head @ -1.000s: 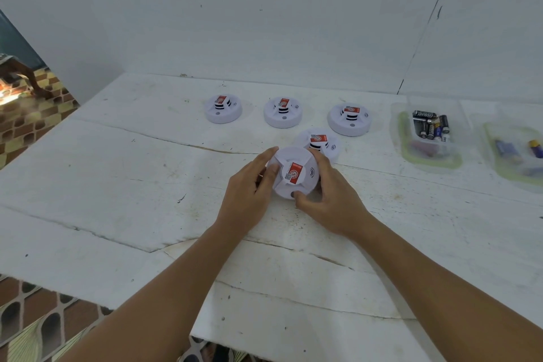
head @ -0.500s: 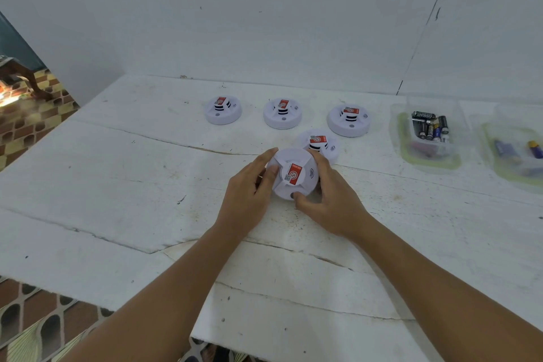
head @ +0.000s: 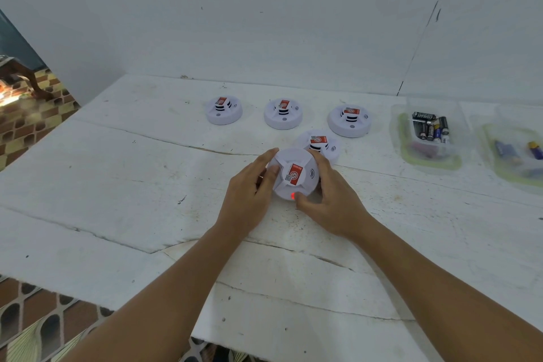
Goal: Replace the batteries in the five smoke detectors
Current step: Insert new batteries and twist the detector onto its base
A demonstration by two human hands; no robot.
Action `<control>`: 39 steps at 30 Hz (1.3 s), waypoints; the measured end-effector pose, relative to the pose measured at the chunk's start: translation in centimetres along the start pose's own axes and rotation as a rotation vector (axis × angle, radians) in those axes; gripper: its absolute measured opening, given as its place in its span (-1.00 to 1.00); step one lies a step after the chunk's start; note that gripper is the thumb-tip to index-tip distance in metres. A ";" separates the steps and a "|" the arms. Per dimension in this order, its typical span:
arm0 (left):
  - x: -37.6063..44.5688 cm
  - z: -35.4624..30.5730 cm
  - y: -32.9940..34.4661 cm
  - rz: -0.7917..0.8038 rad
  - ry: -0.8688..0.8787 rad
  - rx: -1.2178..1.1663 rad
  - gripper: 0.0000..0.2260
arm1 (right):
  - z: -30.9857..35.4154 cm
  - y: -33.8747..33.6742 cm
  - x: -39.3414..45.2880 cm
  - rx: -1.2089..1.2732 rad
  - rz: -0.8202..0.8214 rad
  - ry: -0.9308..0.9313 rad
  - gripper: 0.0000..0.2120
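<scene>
Both forearms bare to frame edge, no sleeves; left hand (head: 248, 200), right hand (head: 332, 203) ungloved, ringless.

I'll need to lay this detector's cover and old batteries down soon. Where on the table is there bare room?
Bare table lies left of the left hand, and along the near edge. Crowded: the held detector against its neighbour, the back row, and the battery trays at right.

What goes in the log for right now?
hands: left hand and right hand grip nearest smoke detector | light: red | other detectors: four on table
</scene>
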State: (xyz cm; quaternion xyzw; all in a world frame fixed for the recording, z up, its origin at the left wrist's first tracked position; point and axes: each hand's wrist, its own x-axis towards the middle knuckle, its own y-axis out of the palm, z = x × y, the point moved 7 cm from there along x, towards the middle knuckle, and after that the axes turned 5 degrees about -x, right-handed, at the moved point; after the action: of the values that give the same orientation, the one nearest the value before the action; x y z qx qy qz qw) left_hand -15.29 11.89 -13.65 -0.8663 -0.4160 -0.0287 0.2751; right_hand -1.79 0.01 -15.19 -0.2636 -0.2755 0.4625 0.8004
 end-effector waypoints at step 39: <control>0.0 -0.3 0.0 -0.002 0.007 0.016 -0.65 | 0.9 -0.4 -0.3 0.070 0.044 0.052 -0.27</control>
State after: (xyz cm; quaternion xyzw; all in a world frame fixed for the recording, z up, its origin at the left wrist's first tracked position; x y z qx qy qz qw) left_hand -15.25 11.74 -13.41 -0.8635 -0.4161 -0.0288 0.2835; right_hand -2.24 -0.25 -14.37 -0.2532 -0.2325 0.4825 0.8056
